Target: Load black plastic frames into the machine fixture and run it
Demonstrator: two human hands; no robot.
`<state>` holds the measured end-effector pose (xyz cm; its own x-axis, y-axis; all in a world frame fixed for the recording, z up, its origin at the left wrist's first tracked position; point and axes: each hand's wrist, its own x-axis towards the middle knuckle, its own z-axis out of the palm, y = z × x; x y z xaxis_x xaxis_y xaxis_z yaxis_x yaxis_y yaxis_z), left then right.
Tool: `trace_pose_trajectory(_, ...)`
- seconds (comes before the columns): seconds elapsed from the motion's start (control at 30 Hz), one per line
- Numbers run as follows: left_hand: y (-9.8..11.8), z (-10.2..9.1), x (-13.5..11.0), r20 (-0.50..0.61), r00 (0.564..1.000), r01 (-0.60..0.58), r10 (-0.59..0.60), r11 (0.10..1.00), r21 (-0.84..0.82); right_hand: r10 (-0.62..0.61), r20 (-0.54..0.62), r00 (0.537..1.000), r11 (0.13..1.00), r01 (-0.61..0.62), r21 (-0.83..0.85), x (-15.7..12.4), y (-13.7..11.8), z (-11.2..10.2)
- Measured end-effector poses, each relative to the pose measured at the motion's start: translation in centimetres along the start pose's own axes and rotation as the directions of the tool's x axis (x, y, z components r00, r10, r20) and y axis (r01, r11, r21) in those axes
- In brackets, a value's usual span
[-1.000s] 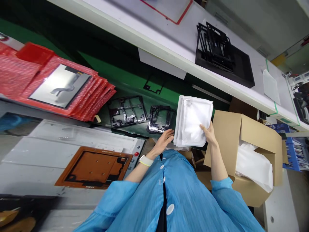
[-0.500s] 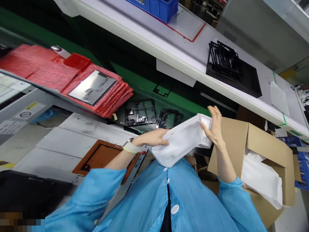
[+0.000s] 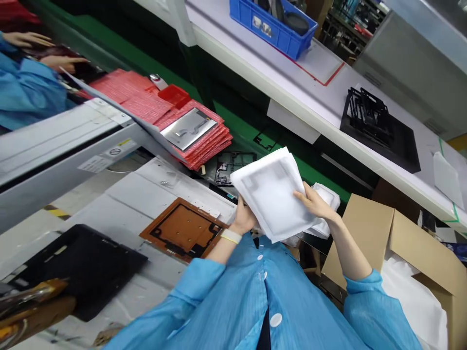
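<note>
Both my hands hold a stack of white foam pouches [image 3: 272, 194] in front of my chest, its flat face turned up towards me. My right hand [image 3: 313, 203] grips the stack's right edge with the thumb on top. My left hand [image 3: 243, 218] is under the lower left corner, fingers mostly hidden behind the pouches. More white pouches [image 3: 326, 201] show just behind my right hand.
An open cardboard box [image 3: 394, 243] with white foam stands at the right. Black plastic frames [image 3: 233, 167] lie on the green belt beside red bags [image 3: 197, 129]. An orange fixture [image 3: 184, 228] sits on the grey bench. Another person's hands [image 3: 47, 51] are at top left.
The stack has been turned from edge-on to flat, face up, and lifted a little to the left. My view has swung left, showing another person.
</note>
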<state>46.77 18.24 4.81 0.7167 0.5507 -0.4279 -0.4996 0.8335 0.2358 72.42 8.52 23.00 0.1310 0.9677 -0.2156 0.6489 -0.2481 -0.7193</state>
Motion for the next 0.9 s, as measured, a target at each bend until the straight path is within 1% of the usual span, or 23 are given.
trace_pose_trajectory(0.07,-2.4,0.0,0.5,0.019,0.999,-0.03,0.031,0.996,-0.082,0.016,-0.062,0.998,1.0,-0.017,-0.011,-0.1,-1.2,1.8)
trace_pose_trajectory(0.13,-3.3,0.4,1.2,0.033,0.997,-0.063,0.067,0.993,-0.097,0.022,-0.149,0.989,1.0,-0.023,-0.011,-0.3,-2.7,3.6)
trace_pose_trajectory(0.23,-3.0,1.0,2.4,0.016,0.99,-0.141,0.143,0.986,-0.093,0.002,-0.28,0.96,0.999,-0.014,-0.038,-0.7,-4.7,5.7)
trace_pose_trajectory(0.3,-2.5,1.0,3.0,-0.002,0.984,-0.178,0.178,0.98,-0.088,-0.027,-0.305,0.952,0.999,0.012,-0.052,-0.9,-5.6,6.5)
trace_pose_trajectory(0.37,-2.3,0.7,3.6,-0.024,0.98,-0.198,0.197,0.977,-0.072,-0.061,-0.303,0.951,0.998,0.05,-0.042,-1.0,-6.2,6.7)
trace_pose_trajectory(0.5,-2.2,-0.1,4.7,-0.093,0.974,-0.212,0.207,0.976,-0.048,-0.135,-0.29,0.947,0.991,0.135,-0.02,-0.7,-7.1,6.4)
trace_pose_trajectory(0.57,-2.3,-0.6,5.3,-0.095,0.982,-0.168,0.164,0.985,-0.038,-0.151,-0.296,0.943,0.988,0.15,-0.025,-0.3,-7.4,6.3)
trace_pose_trajectory(0.7,-2.8,-1.6,6.2,-0.076,0.997,-0.019,0.016,0.999,-0.038,-0.155,-0.267,0.951,0.988,0.151,-0.036,0.8,-7.8,6.4)
trace_pose_trajectory(0.8,-3.1,-2.2,6.8,-0.104,0.995,0.001,-0.007,0.998,-0.06,-0.143,-0.237,0.961,0.99,0.14,-0.03,1.1,-7.8,6.4)
trace_pose_trajectory(0.87,-3.1,-2.3,7.3,-0.137,0.99,0.013,-0.021,0.998,-0.055,-0.133,-0.227,0.965,0.991,0.132,-0.022,0.9,-7.7,6.4)
trace_pose_trajectory(0.9,-3.0,-2.2,7.5,-0.152,0.988,0.002,-0.01,0.999,-0.05,-0.135,-0.229,0.964,0.991,0.134,-0.019,0.7,-7.7,6.3)
